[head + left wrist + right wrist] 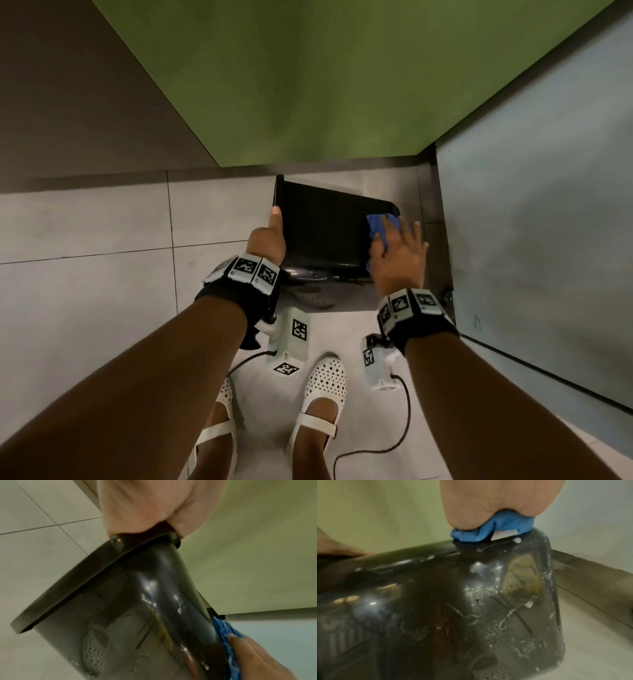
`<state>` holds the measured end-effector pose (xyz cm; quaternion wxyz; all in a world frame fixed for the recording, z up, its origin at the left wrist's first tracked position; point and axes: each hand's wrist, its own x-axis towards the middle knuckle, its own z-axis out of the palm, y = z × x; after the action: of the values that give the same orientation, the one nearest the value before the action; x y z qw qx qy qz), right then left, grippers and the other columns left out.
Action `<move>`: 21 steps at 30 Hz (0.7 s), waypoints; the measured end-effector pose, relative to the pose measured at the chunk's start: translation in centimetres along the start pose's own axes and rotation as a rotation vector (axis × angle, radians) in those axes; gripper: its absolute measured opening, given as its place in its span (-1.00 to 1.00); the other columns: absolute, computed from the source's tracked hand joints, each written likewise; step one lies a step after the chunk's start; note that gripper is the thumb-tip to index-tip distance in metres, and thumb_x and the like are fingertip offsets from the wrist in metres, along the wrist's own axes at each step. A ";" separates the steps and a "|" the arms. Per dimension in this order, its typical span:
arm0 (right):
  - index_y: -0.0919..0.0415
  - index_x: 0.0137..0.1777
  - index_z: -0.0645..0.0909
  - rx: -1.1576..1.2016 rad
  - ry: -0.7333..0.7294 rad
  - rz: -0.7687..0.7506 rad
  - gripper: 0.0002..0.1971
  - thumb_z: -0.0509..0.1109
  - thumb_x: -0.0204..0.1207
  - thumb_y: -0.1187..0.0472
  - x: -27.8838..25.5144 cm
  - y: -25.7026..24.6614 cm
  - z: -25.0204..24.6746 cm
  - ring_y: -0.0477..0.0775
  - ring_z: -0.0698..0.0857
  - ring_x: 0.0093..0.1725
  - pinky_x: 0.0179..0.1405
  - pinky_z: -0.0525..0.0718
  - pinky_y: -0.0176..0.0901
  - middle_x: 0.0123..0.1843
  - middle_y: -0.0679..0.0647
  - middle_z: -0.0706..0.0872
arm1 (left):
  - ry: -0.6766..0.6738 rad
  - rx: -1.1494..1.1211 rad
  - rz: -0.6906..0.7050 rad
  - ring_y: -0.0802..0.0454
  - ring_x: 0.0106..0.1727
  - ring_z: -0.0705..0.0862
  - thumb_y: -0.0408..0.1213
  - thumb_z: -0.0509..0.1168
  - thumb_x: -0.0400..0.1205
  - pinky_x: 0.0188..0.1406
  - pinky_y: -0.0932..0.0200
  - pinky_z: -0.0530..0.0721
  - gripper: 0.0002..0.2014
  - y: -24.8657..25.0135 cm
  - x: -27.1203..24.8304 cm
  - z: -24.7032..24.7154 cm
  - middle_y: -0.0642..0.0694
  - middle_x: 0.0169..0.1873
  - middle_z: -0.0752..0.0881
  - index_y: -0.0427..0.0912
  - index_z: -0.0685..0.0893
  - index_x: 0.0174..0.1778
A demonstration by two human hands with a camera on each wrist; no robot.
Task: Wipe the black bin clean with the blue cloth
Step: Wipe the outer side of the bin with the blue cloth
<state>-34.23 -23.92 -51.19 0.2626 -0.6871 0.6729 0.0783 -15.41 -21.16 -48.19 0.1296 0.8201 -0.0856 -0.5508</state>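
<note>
The glossy black bin [322, 226] lies tipped on its side above the tiled floor, its open mouth to the left. My left hand [269, 240] grips the rim [96, 566], thumb along the outside edge. My right hand [399, 253] presses the bunched blue cloth [382, 224] flat against the bin's right end, fingers spread. In the right wrist view the cloth [488, 530] sits under my palm on the wet, streaked bin wall [453, 608]. The left wrist view shows the cloth [226, 632] beneath straight fingers [254, 654].
A green panel [325, 85] rises just behind the bin. A grey-blue panel [531, 222] closes in the right side. My feet in white perforated shoes [325, 383] stand on the pale tiles [85, 222] close below the bin. Black cables [394, 442] hang from the wrist units.
</note>
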 end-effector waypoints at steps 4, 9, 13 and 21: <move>0.04 0.57 0.21 0.002 0.026 0.172 -0.53 0.02 0.67 0.04 0.2 -1.8 0.0 0.29 -0.08 0.66 0.61 -0.08 0.27 0.67 0.17 0.11 | -0.003 0.039 -0.011 -0.27 0.26 0.56 0.14 -0.21 0.72 0.32 -0.02 0.45 -0.28 0.4 0.3 0.0 -0.39 0.25 0.58 -0.44 0.50 0.36; 0.03 0.57 0.21 0.015 0.007 -0.174 -0.52 -0.10 0.67 0.00 -2.2 -8.9 2.9 0.23 0.02 0.65 0.61 -0.03 0.17 0.65 0.13 0.20 | -0.019 0.071 0.005 -0.30 0.43 0.49 0.13 -0.22 0.72 0.46 -0.04 0.41 -0.29 1.2 0.7 -0.4 -0.38 0.45 0.47 -0.41 0.44 0.44; 0.04 0.52 0.32 0.098 -0.007 -0.422 -0.44 -0.12 0.55 -0.03 -3.8 -8.8 2.9 0.20 0.16 0.63 0.56 -0.02 0.12 0.58 0.10 0.35 | -0.011 0.067 0.003 -0.27 0.38 0.53 0.11 -0.21 0.73 0.38 0.02 0.41 -0.30 1.4 0.7 -0.9 -0.40 0.37 0.55 -0.42 0.53 0.35; 0.04 0.56 0.24 0.084 0.068 -0.048 -0.50 -0.03 0.63 -0.03 -1.1 1.2 0.6 0.20 -0.01 0.66 0.63 -0.08 0.20 0.64 0.15 0.22 | -0.056 0.039 -0.052 -0.30 0.49 0.42 0.15 -0.25 0.71 0.54 -0.09 0.34 -0.28 1.8 1.0 -1.0 -0.34 0.51 0.40 -0.38 0.34 0.52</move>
<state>-35.34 -22.61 -51.49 0.2700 -0.6936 0.6675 0.0199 -14.13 -23.02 -48.13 0.0966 0.8086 -0.0788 -0.5750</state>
